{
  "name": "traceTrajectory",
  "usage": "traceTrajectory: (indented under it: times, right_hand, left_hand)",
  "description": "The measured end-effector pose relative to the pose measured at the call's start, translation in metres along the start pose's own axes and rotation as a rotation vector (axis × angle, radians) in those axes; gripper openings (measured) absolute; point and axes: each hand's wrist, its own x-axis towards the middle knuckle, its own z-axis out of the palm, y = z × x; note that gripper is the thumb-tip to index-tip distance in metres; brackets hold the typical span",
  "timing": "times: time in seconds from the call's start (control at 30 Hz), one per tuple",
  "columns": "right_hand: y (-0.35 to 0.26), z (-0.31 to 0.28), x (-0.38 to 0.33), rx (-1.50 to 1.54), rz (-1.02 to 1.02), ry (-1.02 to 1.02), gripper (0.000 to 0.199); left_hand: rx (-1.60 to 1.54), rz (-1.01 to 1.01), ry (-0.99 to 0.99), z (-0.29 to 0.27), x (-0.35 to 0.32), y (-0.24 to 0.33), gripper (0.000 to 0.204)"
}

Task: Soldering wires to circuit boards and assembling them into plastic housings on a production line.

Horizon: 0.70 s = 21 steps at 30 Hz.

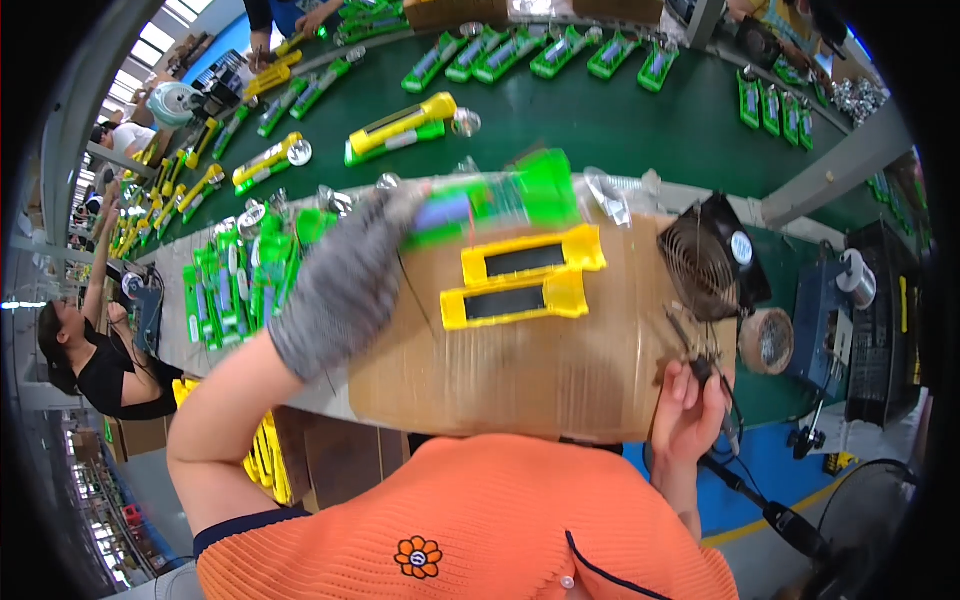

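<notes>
My left hand (345,270), in a grey knitted glove, grips a green plastic housing (548,190) above the cardboard. A blue-lilac cell and a circuit board show inside the housing, blurred by motion. Just below it, two yellow frames (530,258) with dark panels lie one in front of the other. At the cardboard's right edge, my bare right hand (690,405) is closed round the dark handle of what looks like a soldering iron (703,365). Its thin end points up and to the left; a cable hangs near the hand.
Cardboard (500,385) covers the bench. Many green housings (235,275) are piled left. A black fan (712,255), tape roll (767,340) and blue machine with a wire spool (857,280) stand right. Beyond, a green conveyor (560,120) carries green and yellow units. Other people work nearby.
</notes>
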Motion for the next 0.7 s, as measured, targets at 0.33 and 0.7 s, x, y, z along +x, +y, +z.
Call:
traceTrajectory:
  times: [0.33, 0.7]
  right_hand:
    - [-0.001, 0.007, -0.001, -0.16, 0.015, -0.075, 0.009]
    - [-0.001, 0.04, -0.016, -0.397, 0.167, -0.335, 0.016]
  left_hand:
    - [0.286, 0.13, -0.161, 0.072, -0.084, 0.014, 0.057]
    - [-0.34, 0.158, 0.027, 0.087, -0.08, 0.03, 0.032]
